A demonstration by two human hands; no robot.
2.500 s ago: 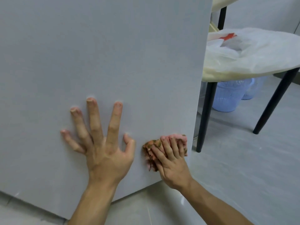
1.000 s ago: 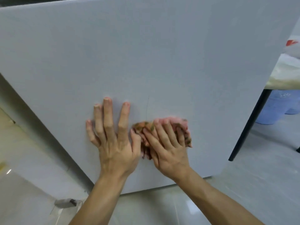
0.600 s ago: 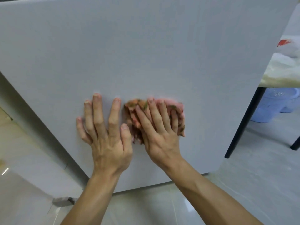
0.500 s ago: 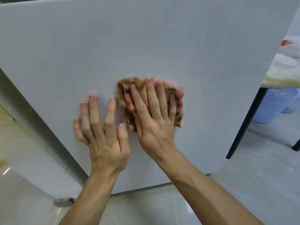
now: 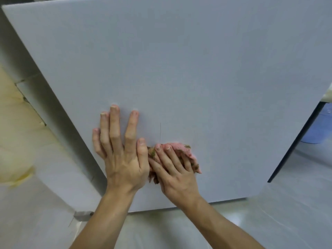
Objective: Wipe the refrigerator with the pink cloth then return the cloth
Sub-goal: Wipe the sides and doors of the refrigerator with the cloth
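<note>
Two hands on the refrigerator (image 5: 179, 69) panel, head view only. Left hand (image 5: 124, 155) flat, fingers spread, palm pressed to the grey surface, holding nothing, looks like bracing. Right hand (image 5: 176, 171) just beside it, thumbs nearly touching, fingers laid over the pink cloth (image 5: 183, 150), which is bunched up and pinned against the low part of the panel; the cloth has green-brown print or stains, can't tell which. The hand is pressing the cloth rather than fisting it. A thin dark vertical line (image 5: 160, 132) sits on the panel just above the cloth, a scratch or a hair, unclear. Off to the right: dark table leg (image 5: 294, 144) and a blue basket (image 5: 321, 123) behind it, partly hidden. Pale tile floor (image 5: 269, 221) below, a small metal foot or bracket (image 5: 82, 213) at the panel's lower left corner.

Progress, judged: wiping step is in hand, cloth low on the panel; the large upper area shows no sign either way of being wiped. Still left: finish the wipe, then return the cloth. The return spot is not in view.
</note>
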